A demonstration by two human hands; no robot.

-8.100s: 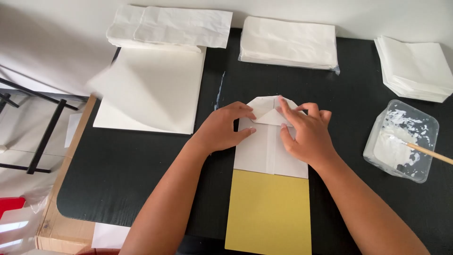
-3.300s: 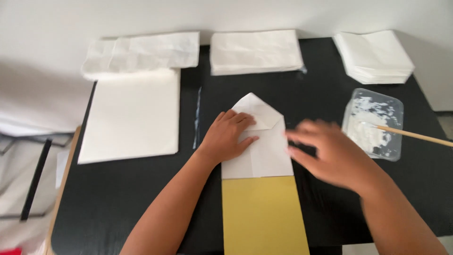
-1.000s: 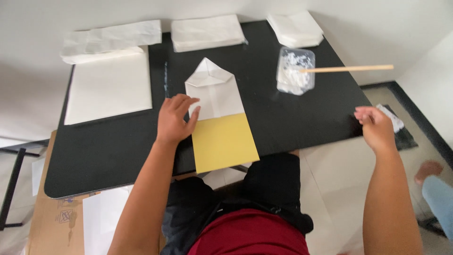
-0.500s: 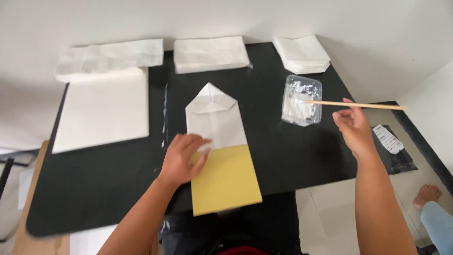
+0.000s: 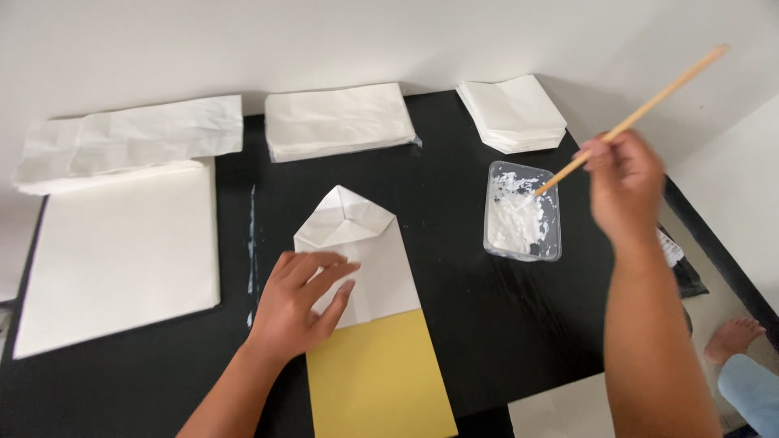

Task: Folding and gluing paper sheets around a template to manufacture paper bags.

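Observation:
A folded white paper bag with a pointed top fold lies on a yellow sheet on the black table. My left hand lies flat on the bag's lower left part, fingers spread. My right hand grips a thin wooden stick, raised at the right. The stick's lower tip dips into a clear plastic tub smeared with white paste.
Large white sheets lie at the left with a crumpled paper pile behind. Two stacks of white paper sit along the back edge. A white streak marks the table. A person's bare foot is on the floor at right.
My right hand took the stick by the tub and lifted its upper end, tip now in the paste. My left hand stayed on the bag. The view moved closer.

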